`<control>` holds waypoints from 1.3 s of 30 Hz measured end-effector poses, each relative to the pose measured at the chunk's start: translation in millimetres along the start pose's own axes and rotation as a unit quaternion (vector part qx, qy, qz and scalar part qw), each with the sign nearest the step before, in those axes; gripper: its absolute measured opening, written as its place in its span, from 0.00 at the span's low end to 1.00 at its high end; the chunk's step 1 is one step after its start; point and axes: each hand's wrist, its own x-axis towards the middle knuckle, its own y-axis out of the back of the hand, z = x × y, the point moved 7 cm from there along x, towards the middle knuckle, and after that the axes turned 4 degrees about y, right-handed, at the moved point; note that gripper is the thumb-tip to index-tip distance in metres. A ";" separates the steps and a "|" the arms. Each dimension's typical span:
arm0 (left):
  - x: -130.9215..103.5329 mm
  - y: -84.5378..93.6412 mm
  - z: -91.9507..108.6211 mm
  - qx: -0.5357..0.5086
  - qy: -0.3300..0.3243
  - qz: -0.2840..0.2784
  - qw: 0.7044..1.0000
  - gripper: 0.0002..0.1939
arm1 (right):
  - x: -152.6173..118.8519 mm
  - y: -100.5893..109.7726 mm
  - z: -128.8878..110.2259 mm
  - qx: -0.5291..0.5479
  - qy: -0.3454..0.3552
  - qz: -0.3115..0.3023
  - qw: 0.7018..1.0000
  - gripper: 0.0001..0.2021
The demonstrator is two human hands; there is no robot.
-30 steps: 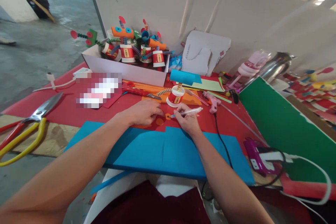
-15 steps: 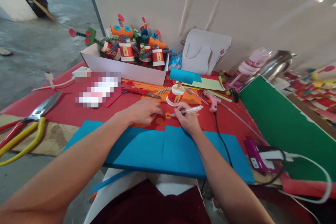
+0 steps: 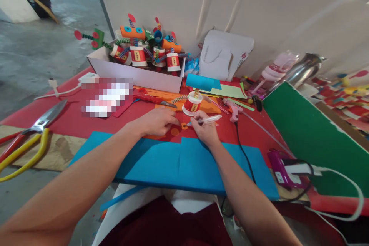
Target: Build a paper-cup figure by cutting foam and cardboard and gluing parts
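My right hand (image 3: 205,128) is closed round a clear-barrelled pen (image 3: 211,119), its tip at a small orange paper circle (image 3: 184,126) with a dark mark in its middle. From the other side, my left hand (image 3: 161,121) lies on the red surface, fingers curled and the index fingertip pressed at the circle's left edge. A plain orange paper circle (image 3: 175,132) lies just below those fingers. Right behind my hands stands an upside-down red and white paper cup (image 3: 192,103) with a spring arm and a blue paper tube (image 3: 201,82) on top.
Behind is a white box (image 3: 138,75) of cup figures. Red-handled scissors (image 3: 144,95) and a pink glue gun (image 3: 233,110) lie nearby. Large shears (image 3: 43,123) are at left. Blue sheets (image 3: 161,161) line the front edge; a green board (image 3: 314,138) and purple power strip (image 3: 284,173) are right.
The pen has tilted and shifted very slightly at the marked circle. Both hands otherwise keep their places, and the view has moved only a little.
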 end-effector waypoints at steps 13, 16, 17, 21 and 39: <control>-0.5 -1.0 -0.1 0.010 0.004 -0.014 1.000 0.21 | -0.1 1.8 1.8 -0.018 -0.002 0.012 1.000 0.11; -0.4 0.4 1.0 0.011 0.001 -0.011 1.000 0.21 | 0.2 1.4 1.3 -0.021 -0.003 0.013 1.000 0.11; -0.4 0.9 1.3 0.010 0.002 -0.009 1.000 0.21 | 0.3 1.1 1.5 -0.022 -0.003 0.013 1.000 0.11; -0.3 1.4 2.0 0.009 0.003 -0.010 1.000 0.20 | 0.5 -0.5 2.7 -0.018 -0.004 0.008 1.000 0.10; 0.1 0.1 0.8 0.018 0.005 -0.014 1.000 0.20 | -0.8 -4.9 2.3 0.018 -0.007 -0.016 1.000 0.11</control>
